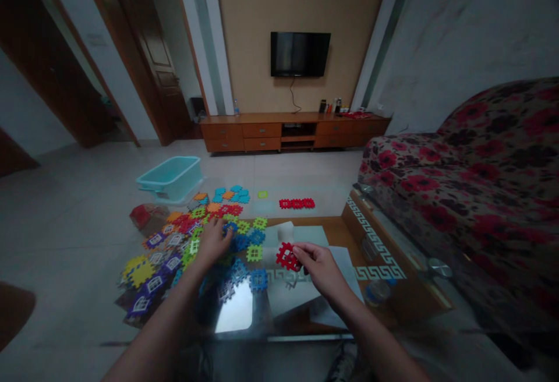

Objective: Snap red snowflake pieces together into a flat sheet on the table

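Note:
My left hand (212,244) rests with its fingers among a spread of interlocking plastic waffle-shaped pieces (187,254) in blue, green, purple, yellow, orange and red. Its fingertips are at a blue piece (230,228), and I cannot tell whether they grip it. My right hand (317,268) pinches a red plastic piece (287,257) between thumb and fingers, above the glass-topped coffee table (371,233). White paper sheets (292,292) lie under that hand, and a white rolled item (283,233) stands just beyond the red piece.
A row of joined red pieces (297,203) and a small green piece (262,194) lie on the tiled floor. A pale blue plastic tub (169,178) stands left of them. A floral sofa (476,178) runs along the right; a wooden TV cabinet (292,134) stands at the back.

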Tool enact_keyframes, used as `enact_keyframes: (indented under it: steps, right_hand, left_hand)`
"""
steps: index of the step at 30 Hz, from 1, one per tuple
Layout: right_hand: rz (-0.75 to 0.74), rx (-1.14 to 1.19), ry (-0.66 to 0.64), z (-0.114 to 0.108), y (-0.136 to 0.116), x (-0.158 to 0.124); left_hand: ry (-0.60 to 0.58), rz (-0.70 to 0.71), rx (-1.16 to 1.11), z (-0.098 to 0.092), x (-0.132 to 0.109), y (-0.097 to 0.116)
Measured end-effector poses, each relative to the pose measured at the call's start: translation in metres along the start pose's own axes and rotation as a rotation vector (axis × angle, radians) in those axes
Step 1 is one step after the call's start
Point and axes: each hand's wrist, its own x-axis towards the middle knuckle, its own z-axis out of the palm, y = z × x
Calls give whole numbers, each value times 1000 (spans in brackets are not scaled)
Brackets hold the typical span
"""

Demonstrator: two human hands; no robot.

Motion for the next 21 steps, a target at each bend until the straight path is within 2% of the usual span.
enact_keyframes:
  steps: [4, 8, 13, 21]
  right_hand:
    - [13, -14, -8, -5, 3, 1]
    - [36, -15, 16, -10, 4, 3]
    - [68, -10, 35, -10, -1, 2]
    - [68, 1, 52, -10, -4, 0]
  left_hand:
    - [38, -67, 169, -2, 8, -18]
    - [-34, -145, 338, 3, 15, -27]
    - [-147, -226, 327, 12, 19, -35]
    - [-187, -271, 315, 11, 17, -31]
